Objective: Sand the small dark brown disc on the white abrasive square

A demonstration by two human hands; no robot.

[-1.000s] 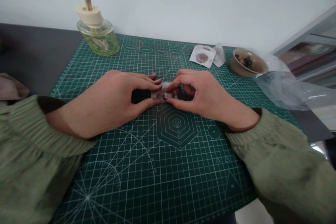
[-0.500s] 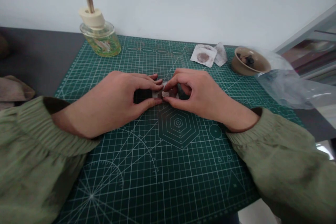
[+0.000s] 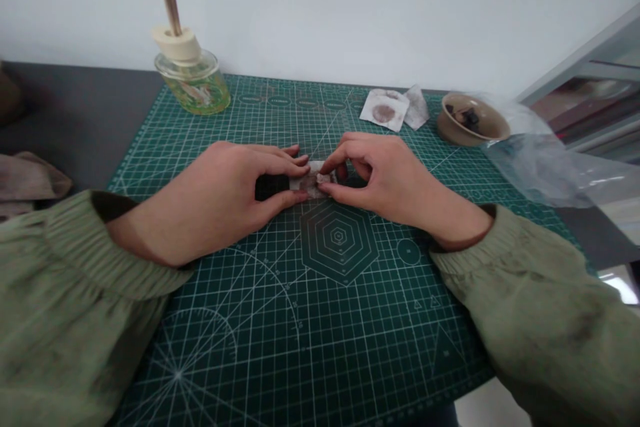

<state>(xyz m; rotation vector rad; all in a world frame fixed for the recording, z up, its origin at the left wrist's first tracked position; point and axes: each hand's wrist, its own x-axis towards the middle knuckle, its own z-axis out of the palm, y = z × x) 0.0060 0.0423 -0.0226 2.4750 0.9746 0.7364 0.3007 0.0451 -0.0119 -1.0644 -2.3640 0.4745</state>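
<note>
Two hands are held low over a green cutting mat [image 3: 260,353]. A dark piece [image 3: 271,187] is gripped between the thumb and fingers of the left hand [image 3: 220,203], and a pale paper strip [image 3: 310,180] is pinched by the right hand [image 3: 387,180] (its fingertips now sit slightly further right, leaving more strip exposed). Neither hand is released. Both things lie just above the printed hexagon [image 3: 339,237].

Green cutting mat [image 3: 320,347], tiny printed scale marks, none legible
</note>
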